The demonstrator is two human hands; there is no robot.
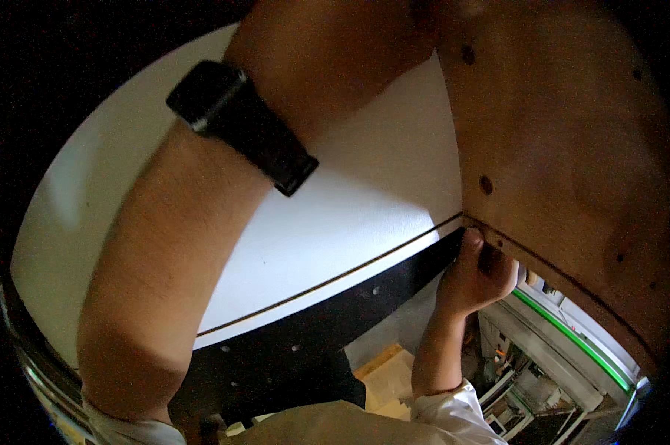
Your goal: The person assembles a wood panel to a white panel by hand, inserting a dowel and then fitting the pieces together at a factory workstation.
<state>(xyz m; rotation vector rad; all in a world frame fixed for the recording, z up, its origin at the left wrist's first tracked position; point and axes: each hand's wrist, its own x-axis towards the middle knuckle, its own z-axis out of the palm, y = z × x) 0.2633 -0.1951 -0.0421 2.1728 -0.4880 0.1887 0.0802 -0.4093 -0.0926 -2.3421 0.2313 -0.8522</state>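
Right hand (477,273) clenched on the corner where a flat white panel (364,200) meets a brown wooden board (565,156); left hand out of view, black wristwatch (242,126) on its forearm

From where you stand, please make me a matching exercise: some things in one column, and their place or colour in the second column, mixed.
Things:
1. wrist strap
2. white panel
3. brown board
4. right hand

Descriptions:
A. at the corner where the panels meet
B. black, on the raised left forearm
C. wood-coloured, with small round holes, on the right
D. large pale surface behind the left arm

Pairs: 1-B, 2-D, 3-C, 4-A
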